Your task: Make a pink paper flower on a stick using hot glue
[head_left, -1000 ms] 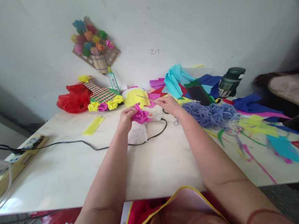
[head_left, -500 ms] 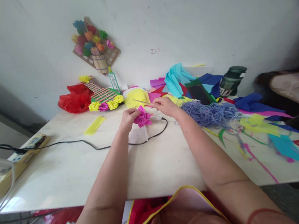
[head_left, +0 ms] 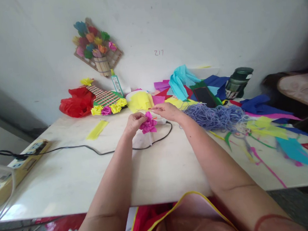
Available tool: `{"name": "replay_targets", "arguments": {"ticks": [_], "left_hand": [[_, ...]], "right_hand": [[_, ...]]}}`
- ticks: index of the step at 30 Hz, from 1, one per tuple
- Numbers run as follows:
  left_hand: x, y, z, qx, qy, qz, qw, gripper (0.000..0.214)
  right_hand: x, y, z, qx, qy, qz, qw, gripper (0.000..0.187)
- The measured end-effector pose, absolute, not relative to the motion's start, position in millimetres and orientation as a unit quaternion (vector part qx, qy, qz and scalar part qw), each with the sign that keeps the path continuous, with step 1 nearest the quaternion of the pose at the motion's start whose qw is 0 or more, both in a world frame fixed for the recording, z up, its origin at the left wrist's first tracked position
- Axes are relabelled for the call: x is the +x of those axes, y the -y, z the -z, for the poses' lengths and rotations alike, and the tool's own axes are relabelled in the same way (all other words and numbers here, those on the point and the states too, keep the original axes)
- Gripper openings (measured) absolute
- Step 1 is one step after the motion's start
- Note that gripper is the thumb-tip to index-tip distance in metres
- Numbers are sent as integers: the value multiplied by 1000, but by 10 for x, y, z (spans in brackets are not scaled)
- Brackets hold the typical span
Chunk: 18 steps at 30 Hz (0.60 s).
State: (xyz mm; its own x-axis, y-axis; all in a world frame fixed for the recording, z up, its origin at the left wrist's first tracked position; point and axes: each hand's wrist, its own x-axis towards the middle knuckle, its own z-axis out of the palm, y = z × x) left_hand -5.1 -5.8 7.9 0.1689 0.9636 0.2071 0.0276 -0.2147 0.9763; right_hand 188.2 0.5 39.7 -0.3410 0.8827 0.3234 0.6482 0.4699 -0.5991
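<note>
"While the left hand [head_left: 134, 124] pinches the pink flower [head_left: 148, 124] on its left side, where's the right hand [head_left: 167, 111]?"

"Near the flower's far edge, pointing left; whether it grips anything, I can't tell. The left is nearer, touching."

Yarn [head_left: 215, 118] laid on the desk [head_left: 170, 175]
The power strip [head_left: 26, 163] is set to its left, the bottle [head_left: 239, 83] behind it.

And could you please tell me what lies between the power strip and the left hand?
In the head view, a yellow strip and a black cord lie on the table between the power strip and the left hand.
</note>
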Motion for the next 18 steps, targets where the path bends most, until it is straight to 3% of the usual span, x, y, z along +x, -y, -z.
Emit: {"name": "replay_targets", "arguments": {"ticks": [18], "left_hand": [[-47,58,-56,595,-421,-469,498,23]], "right_hand": [[1879,-7,-377,-464,803,-240,286,33]]}}
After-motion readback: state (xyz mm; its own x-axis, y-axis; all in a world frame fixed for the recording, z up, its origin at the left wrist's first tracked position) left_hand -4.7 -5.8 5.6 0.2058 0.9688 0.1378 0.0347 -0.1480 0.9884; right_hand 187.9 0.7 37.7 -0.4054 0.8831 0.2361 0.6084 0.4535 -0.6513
